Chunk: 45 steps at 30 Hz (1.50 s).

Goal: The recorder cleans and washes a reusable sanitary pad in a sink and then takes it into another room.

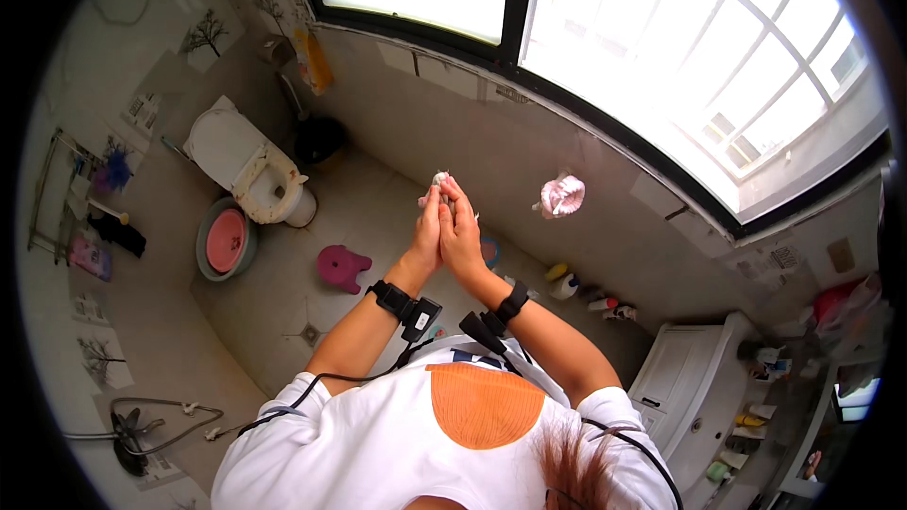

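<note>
My left hand (427,238) and my right hand (460,234) are raised in front of me, palms pressed together with the fingers pointing away. Between them is a small, crumpled, whitish-pink soft thing (439,179), probably cloth. Only bits of it show past the fingertips and beside the left fingers; the palms hide the rest. A black strap with a small box circles my left wrist, and another strap sits on the right wrist. To the right of my hands, a pink and white ruffled fabric ring (563,196) hangs by the wall.
A purple stool (343,268) stands on the tiled floor, left of my arms. Beyond it are a pink basin (226,241) inside a grey one and a toilet (250,165). Bottles (564,286) line the right wall, near a white cabinet (676,368). A barred window (699,47) is above.
</note>
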Each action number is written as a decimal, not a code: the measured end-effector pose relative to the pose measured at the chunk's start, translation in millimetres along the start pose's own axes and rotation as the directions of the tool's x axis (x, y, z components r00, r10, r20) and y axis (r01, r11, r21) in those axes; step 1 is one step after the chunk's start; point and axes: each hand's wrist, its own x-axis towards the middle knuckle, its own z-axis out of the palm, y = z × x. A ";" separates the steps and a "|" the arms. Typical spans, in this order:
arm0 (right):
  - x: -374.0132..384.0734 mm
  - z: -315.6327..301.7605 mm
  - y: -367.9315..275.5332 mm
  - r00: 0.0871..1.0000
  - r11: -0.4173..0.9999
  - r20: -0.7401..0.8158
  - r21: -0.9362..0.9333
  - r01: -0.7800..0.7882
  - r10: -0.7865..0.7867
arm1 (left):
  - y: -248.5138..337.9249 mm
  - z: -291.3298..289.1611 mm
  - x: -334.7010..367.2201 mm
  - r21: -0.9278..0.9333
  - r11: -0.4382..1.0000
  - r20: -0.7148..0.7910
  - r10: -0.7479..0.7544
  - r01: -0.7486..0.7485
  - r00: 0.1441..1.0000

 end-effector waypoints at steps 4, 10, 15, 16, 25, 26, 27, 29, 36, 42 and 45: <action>0.8 2.2 0.8 1.000 0.989 0.029 0.148 -0.012 0.007 | 7.8 2.4 3.3 0.011 1.000 0.039 0.006 -0.006 0.999; 28.2 -9.1 0.8 0.985 0.983 -0.157 -0.179 0.049 -0.078 | 18.6 48.5 -14.2 -0.078 0.981 0.032 -0.177 0.179 0.984; 48.6 -28.1 13.1 0.935 0.959 -0.231 0.156 -0.236 0.268 | 3.6 39.7 -15.4 -0.126 0.977 0.110 -0.156 0.170 0.982; 52.2 -33.7 10.9 0.918 0.941 -0.253 0.227 -0.252 0.307 | 4.2 39.9 -15.9 -0.126 0.978 0.110 -0.154 0.168 0.982; 38.3 -70.0 34.7 0.783 0.344 0.160 0.833 -0.434 0.601 | 10.1 15.1 -3.8 -0.368 0.909 0.016 -0.205 0.196 0.979; 22.4 -63.3 44.5 0.724 0.286 0.246 0.800 -0.527 0.644 | 9.1 14.2 -2.1 -0.338 0.927 -0.018 -0.178 0.162 0.984; 18.0 -64.4 58.5 0.702 0.223 0.313 0.799 -0.559 0.640 | 11.4 22.8 -2.2 -0.345 0.924 -0.019 -0.180 0.163 0.983; 3.4 -48.1 53.5 0.611 0.115 0.418 0.757 -0.644 0.672 | 14.7 29.5 -4.8 -0.300 0.945 -0.064 -0.158 0.133 0.985; 12.4 -30.9 29.4 0.701 0.062 0.392 0.848 -0.527 0.595 | -16.8 11.0 2.3 0.524 0.850 -0.166 0.155 -0.046 0.974; 27.6 -33.2 7.6 0.823 0.418 0.020 0.854 -0.309 0.567 | -14.0 21.2 -8.2 0.819 0.569 0.000 0.128 -0.074 0.992; 29.8 -39.9 6.5 0.860 0.614 -0.086 0.735 -0.286 0.503 | 1.4 42.1 -21.7 0.427 0.886 -0.018 -0.191 0.181 0.981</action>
